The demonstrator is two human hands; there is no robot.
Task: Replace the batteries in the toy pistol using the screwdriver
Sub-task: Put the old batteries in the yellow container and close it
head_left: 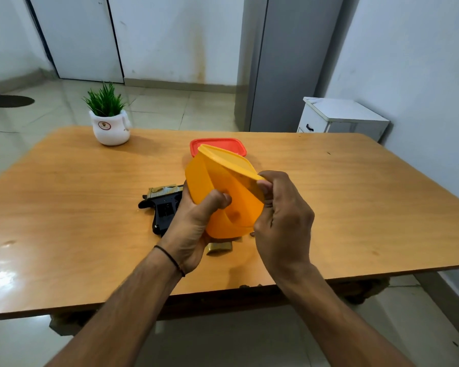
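Head view: left hand point(194, 221) grips a tilted yellow plastic container point(217, 178); right hand point(281, 221) pinches its lid corner. Toy pistol point(162, 205) lies on the surface point(64, 207), just left of the hands. Judged early stage: container not yet open, battery work still to do.

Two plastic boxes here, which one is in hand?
The yellow-orange box, tilted and gripped by the left hand while the right hand pinches the edge of its lid. The red box lies flat on the table behind it, untouched.
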